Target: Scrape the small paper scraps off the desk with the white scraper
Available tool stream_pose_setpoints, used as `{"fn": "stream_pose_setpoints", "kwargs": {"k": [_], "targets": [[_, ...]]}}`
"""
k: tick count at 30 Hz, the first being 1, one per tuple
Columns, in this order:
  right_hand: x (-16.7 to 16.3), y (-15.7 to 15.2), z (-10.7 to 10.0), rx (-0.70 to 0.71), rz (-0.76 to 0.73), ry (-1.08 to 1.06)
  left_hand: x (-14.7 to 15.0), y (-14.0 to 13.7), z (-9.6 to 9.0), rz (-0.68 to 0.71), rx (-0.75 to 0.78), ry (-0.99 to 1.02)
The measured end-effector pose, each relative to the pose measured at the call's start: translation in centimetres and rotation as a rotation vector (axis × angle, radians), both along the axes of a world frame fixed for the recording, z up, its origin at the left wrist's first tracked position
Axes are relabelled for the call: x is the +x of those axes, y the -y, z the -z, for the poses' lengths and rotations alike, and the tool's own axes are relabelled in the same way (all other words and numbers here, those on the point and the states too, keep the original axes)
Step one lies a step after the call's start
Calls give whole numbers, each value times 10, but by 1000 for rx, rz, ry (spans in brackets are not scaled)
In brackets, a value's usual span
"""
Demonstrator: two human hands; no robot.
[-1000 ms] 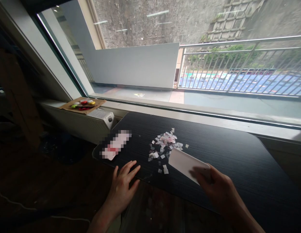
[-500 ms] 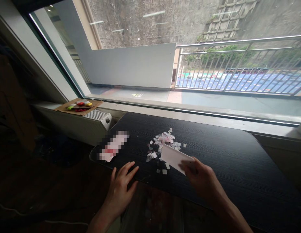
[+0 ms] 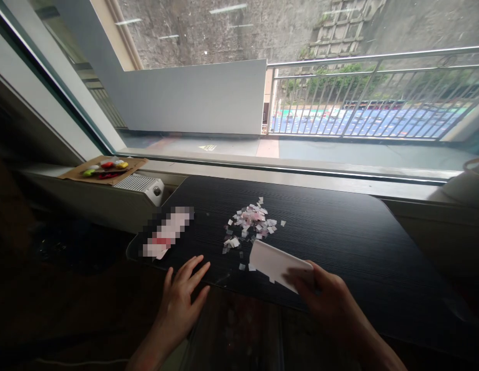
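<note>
Scraps (image 3: 253,216), thin and square-cut, matte white to translucent, lie heaped on the black, wood-grained bench (image 3: 320,221). Nearer than the scraps and to their right, the right hand (image 3: 326,288) pinches a smooth, round-cornered pale card (image 3: 272,260); nearer and to their left, the left hand (image 3: 185,293) is spread, gripping nothing. A brisk sweep could scatter scraps off the bench (thin ones might also slip beneath the card).

Left hand (image 3: 183,293) and right hand (image 3: 326,291), bare: two. Flat white rectangular panel (image 3: 272,260): one. Small pale square scraps (image 3: 253,217): dozens, overlapping, exact count unreadable. Long pink-white strip (image 3: 173,225): one. Black wood-grain bench (image 3: 320,221): one. Brown cardboard sheet (image 3: 133,166): one.
</note>
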State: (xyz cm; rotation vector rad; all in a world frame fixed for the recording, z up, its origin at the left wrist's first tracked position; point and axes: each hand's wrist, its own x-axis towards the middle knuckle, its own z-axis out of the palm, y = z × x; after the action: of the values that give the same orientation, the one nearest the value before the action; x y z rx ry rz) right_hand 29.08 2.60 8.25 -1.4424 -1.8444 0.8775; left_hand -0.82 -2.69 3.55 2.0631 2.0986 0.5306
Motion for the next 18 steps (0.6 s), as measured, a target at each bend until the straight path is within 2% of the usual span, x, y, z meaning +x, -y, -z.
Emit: {"fn": "stream_pose_setpoints", "kwargs": {"k": [2,6,8,15,18], "targets": [[9,4,0,-7,0,46,-1,1,0,7,5,-3],[42,17,-7,23,172,148,-4,1,0,13,24,-17],[49,19,-10,39,203,127,-6,1,4,10,39,-27],[19,1,-4,35,68,-28,-8,2,19,-11,115,-43],[33,4,-6,-9,73,-28,-5,3,16,-13,134,-43]]}}
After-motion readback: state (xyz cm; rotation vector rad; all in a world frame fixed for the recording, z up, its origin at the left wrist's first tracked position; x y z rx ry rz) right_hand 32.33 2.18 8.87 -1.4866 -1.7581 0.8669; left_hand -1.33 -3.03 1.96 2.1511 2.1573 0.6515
